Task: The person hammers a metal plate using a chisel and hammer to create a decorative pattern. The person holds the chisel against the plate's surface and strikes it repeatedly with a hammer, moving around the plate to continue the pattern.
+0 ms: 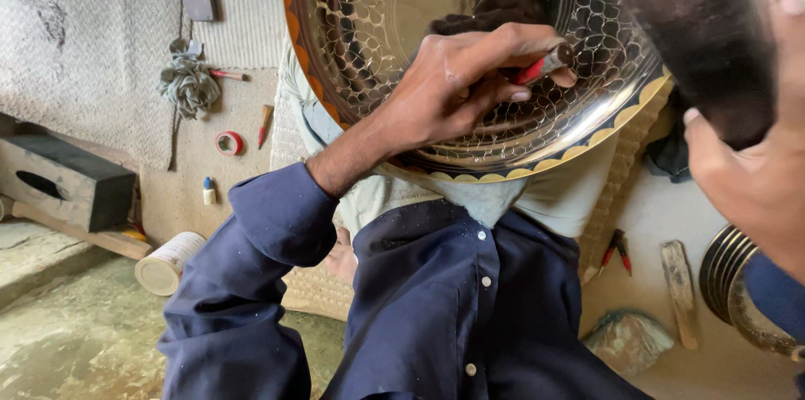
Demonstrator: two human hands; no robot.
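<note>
Left hand (453,85) pinching chisel (543,67) against tray (369,39); right hand (755,174) gripping hammer (696,31). Tray likely stiff, slick, dentable; hold by rim.

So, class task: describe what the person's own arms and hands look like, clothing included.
Both arms wear dark navy long sleeves. The left sleeve is loose and creased, flecked with pale dust, its cuff pushed up the forearm. The left hand is bare, with no glove, ring or watch showing. The right hand is bare too, navy cuff behind.
</note>
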